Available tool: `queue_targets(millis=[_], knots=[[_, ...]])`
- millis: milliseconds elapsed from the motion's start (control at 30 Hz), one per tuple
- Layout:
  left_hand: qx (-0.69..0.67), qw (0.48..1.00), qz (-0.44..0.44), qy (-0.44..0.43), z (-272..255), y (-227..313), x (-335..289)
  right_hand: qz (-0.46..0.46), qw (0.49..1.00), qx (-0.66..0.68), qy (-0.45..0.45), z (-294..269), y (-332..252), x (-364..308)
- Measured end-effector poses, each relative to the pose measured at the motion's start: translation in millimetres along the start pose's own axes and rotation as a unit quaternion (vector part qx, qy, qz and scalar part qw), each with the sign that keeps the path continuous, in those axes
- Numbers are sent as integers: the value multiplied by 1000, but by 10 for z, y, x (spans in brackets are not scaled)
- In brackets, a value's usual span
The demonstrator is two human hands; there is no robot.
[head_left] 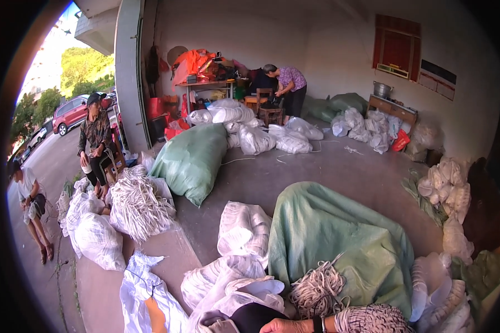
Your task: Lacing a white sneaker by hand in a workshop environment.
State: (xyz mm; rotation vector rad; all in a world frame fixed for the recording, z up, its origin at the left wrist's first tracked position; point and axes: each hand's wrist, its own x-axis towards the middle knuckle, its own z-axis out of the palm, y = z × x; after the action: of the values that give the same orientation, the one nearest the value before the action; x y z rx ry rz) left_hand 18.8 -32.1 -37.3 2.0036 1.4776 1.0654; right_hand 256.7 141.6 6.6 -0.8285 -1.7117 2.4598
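One right hand point(288, 326) near cords point(316, 287), grip unclear; bags point(245, 230) edge open floor point(250, 176).

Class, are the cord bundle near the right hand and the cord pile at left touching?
Apart: the head view shows floor and white bags between cord bundle and cord pile.

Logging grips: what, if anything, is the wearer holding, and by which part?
It cannot be told: the lower edge cuts off the right hand; the left hand is out of view.

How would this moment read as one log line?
right hand: lower edge, grip unclear | left hand: not in view | nearby: pale cord bundle, green sacking | background: bending person
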Motion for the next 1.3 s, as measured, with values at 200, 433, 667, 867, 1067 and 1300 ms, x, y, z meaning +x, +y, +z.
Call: queue_targets(millis=[200, 433, 667, 867, 1067, 1300], knots=[[-4, 1000, -8, 25, 14, 13, -6, -2, 999, -35, 1, -32, 124, 64], [-9, 1000, -5, 26, 3, 77, -26, 36, 999, -41, -1, -64, 284, 84], [-15, 1000, 6, 26, -22, 82, -2, 23, 999, -36, 27, -30, 292, 96], [3, 1000, 0, 24, -10, 56, -14, 2, 999, -33, 25, -36, 274, 94], [-3, 1000, -2, 24, -7, 39, -20, -2, 999, -26, 20, -36, 266, 99], [-9, 1000, -1, 28, -44, 77, 2, 21, 999, -16, 22, -26, 229, 82]])
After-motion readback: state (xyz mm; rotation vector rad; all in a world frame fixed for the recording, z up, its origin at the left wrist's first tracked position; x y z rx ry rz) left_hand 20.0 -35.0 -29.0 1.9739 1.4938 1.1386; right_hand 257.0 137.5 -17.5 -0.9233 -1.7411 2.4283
